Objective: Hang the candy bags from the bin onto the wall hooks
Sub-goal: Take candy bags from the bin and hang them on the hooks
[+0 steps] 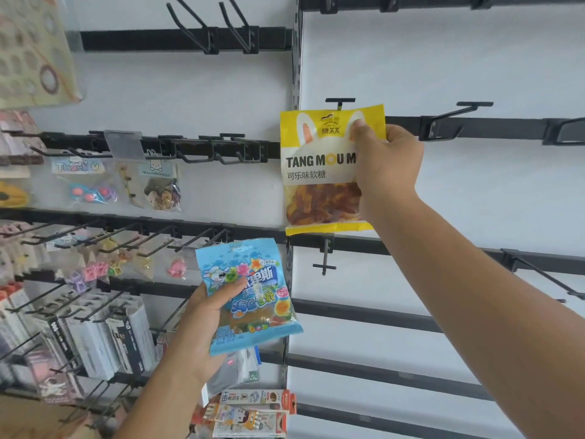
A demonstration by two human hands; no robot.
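Note:
A yellow candy bag (319, 172) with a rabbit print and brown gummies is held up against the white wall panel, its top just under a black T-tipped hook (340, 101). My right hand (386, 166) grips the bag's right edge, thumb near its top. Whether the bag hangs on the hook I cannot tell. Lower and to the left, my left hand (205, 315) holds a blue candy bag (250, 293) from its left side, thumb across the front. The bin is out of view.
Bare black hooks stand out from the rails on the right panel (459, 112), (324, 258). The left panel holds hooks with small toy packets (158, 185) and boxed goods (95, 340). Packaged items (253, 413) lie low in the middle.

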